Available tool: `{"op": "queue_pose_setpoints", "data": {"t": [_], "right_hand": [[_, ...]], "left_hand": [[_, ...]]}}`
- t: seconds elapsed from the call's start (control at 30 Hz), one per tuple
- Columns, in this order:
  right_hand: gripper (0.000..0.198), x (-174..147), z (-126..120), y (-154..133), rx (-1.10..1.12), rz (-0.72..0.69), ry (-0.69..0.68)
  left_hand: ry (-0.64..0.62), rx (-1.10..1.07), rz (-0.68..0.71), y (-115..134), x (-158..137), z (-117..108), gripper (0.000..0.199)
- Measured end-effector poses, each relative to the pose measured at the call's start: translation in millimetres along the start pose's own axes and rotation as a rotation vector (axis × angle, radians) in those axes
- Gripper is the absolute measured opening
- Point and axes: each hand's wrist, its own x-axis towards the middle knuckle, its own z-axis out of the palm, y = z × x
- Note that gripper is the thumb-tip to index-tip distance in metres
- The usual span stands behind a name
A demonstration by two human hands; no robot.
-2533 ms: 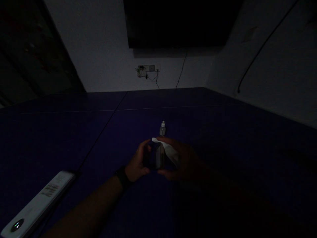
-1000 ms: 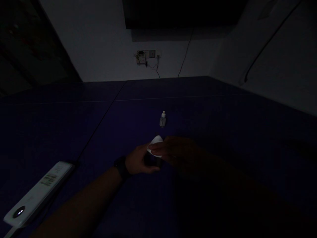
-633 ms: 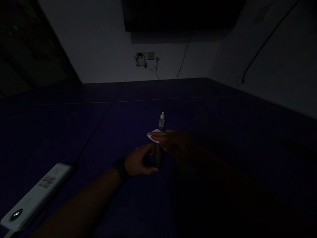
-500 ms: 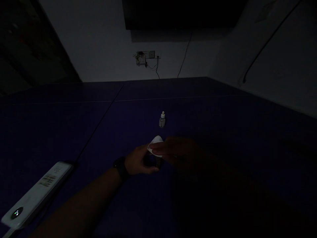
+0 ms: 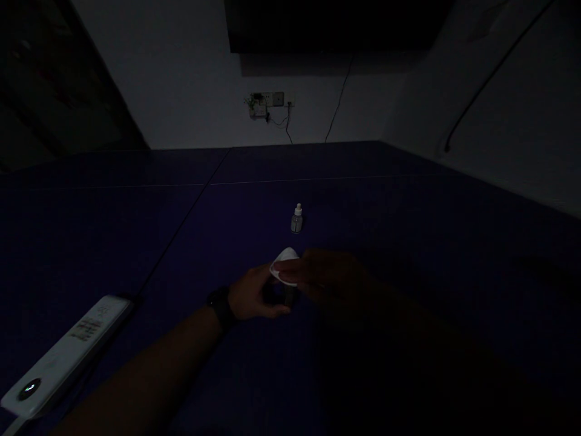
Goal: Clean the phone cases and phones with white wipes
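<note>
A white object with a rounded top (image 5: pixel 288 254) is between my two hands, and a grey part shows below it. My left hand (image 5: pixel 253 295), wearing a black watch (image 5: pixel 221 307), curls around its lower side with thumb and fingers. From the right, my right hand (image 5: pixel 324 272) lays its fingers over the white top; much of this hand is lost in shadow. Just beyond them a small clear bottle (image 5: pixel 296 224) with a white collar and tip stands upright on the dark blue surface (image 5: pixel 245 224).
A white power strip (image 5: pixel 68 354) with a small lit round display lies at the lower left. Along the far wall are sockets (image 5: pixel 267 103) with hanging cables, below a large dark screen (image 5: pixel 336 24). A dark seam runs across the surface. The room is dim.
Both hands keep nearly the same place and hold. The grey part under the white top shows slightly more plainly now. The bottle has not moved.
</note>
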Motion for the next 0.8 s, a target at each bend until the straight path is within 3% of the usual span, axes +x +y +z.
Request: {"op": "queue_pose_setpoints", "data": {"t": [0.1,0.27,0.53,0.73,0.8], "right_hand": [[0.035,1.8,-1.6,0.2,0.017,-0.024,-0.023],[0.036,4.7,1.4,18.8,-0.167,0.167,0.040],[0.037,-4.3,7.9,0.9,-0.074,-0.041,0.036],[0.037,1.8,6.6,18.1,-0.207,0.137,0.083],[0.038,-0.8,7.1,16.8,-0.193,0.107,0.062]], "left_hand": [[-0.009,0.024,-0.004,-2.6,-0.2,0.2,0.076],[-0.048,-0.004,-0.027,2.6,0.7,-0.3,0.074],[0.017,0.078,0.020,-5.1,-2.5,2.2,0.077],[-0.045,0.000,-0.006,0.8,0.4,-0.1,0.074],[-0.053,-0.009,-0.001,2.1,1.0,-0.7,0.071]]}}
